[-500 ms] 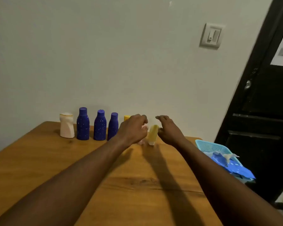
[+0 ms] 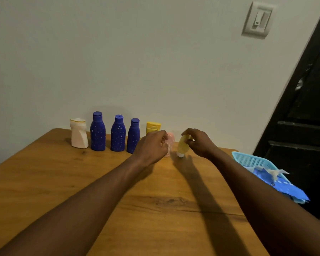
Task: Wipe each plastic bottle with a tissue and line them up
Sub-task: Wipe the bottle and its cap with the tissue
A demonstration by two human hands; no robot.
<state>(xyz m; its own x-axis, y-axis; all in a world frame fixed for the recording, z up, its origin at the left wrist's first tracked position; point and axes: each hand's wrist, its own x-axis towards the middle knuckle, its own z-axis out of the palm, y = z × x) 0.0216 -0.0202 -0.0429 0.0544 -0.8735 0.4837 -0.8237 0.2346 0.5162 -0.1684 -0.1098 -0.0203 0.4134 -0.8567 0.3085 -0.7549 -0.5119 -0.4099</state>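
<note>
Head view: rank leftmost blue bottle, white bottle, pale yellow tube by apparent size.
1. leftmost blue bottle
2. white bottle
3. pale yellow tube, partly hidden by the right hand

A wooden tabletop (image 2: 63, 182) carries a row along the wall: a white bottle (image 2: 79, 134), three blue bottles (image 2: 118, 135), a yellow bottle (image 2: 152, 127), a pink bottle (image 2: 170, 143) and a pale yellow bottle (image 2: 182, 147). A blue basket (image 2: 251, 160) sits at its right edge.

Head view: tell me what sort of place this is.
Probably a room in a home: a wooden table stands by a plain painted wall, there is a light switch on that wall, and a dark door is at the right.
</note>
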